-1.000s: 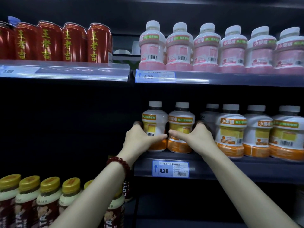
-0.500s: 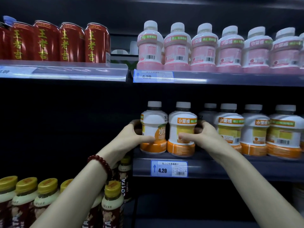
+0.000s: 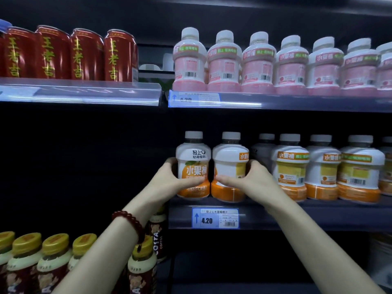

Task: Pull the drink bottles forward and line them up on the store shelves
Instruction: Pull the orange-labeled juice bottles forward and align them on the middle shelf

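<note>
Dark store shelving unit, black back panel [image 3: 84, 155], low light overall. Upper left shelf [image 3: 80, 92] has a clear plastic price rail catching glare. Upper right shelf [image 3: 297, 102] carries a blue price tag [image 3: 194, 98] reading 4.20, blurred. Middle right shelf [image 3: 318, 215] has a dark front rail with a second blue price tag [image 3: 215, 218], also 4.20, with barcode. A vertical divider [image 3: 165, 98] separates left and right bays. Space under the middle right shelf is dark; something pale sits at the far right edge, can't tell what.
</note>
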### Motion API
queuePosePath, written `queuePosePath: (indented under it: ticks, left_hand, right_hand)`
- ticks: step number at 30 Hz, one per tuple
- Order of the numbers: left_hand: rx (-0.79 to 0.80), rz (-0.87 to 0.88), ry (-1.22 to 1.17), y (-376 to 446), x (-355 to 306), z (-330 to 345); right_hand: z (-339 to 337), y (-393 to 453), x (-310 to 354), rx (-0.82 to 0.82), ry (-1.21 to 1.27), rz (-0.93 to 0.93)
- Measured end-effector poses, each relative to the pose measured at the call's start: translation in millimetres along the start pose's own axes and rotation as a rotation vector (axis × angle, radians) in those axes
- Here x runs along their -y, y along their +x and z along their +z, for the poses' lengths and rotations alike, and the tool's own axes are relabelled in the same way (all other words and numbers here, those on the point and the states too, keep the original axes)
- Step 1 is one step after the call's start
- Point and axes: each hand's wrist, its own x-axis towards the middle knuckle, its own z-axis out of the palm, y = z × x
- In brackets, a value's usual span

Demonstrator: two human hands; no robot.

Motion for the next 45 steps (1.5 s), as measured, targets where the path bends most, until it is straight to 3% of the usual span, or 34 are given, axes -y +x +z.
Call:
queuePosePath:
  ticks: [3, 8, 10, 12, 15, 17, 23, 33, 45]
  left_hand:
    - [-0.142, 0.089, 0.149, -0.8, 0.5, 7.9]
    - [-0.039, 0.031, -0.018, -2.8, 0.7, -9.0]
    - [0.016, -0.004, -0.113, -3.3, 0.4, -11.1]
    - [0.027, 0.007, -0.108, -2.7, 1.3, -5.3]
    - [-0.075, 0.077, 0.049, -1.1, 3.8, 6.1]
    - [-0.103, 0.076, 0.071, -0.8, 5.1, 7.7]
    - [-0.043, 0.058, 0.019, -7.4, 1.0, 5.3]
    - [-0.269, 0.048, 0.201, -12.8, 9.6, 21.3]
    - [-0.340, 0.064, 0.314, -23.2, 6.2, 31.0]
  right_hand:
    - [7.0, -2.8, 4.7, -0.134, -0.113, -0.014]
    - [-16.2, 4.4, -5.5, 0.156, 0.237, 0.079]
    - [-16.7, 5.9, -6.4, 0.201, 0.267, 0.092]
    - [-7.3, 5.6, -1.5, 0.128, 0.157, 0.044]
    - [9.0, 5.0, 5.4, -0.056, -0.026, -0.009]
    - [8.8, 7.8, 3.9, -0.095, -0.018, 0.013]
    - [-13.8, 10.3, -6.5, 0.192, 0.273, 0.067]
    - [-14.0, 6.5, -6.3, 0.214, 0.307, 0.029]
    - [-13.6, 0.3, -4.7, 0.216, 0.223, -0.030]
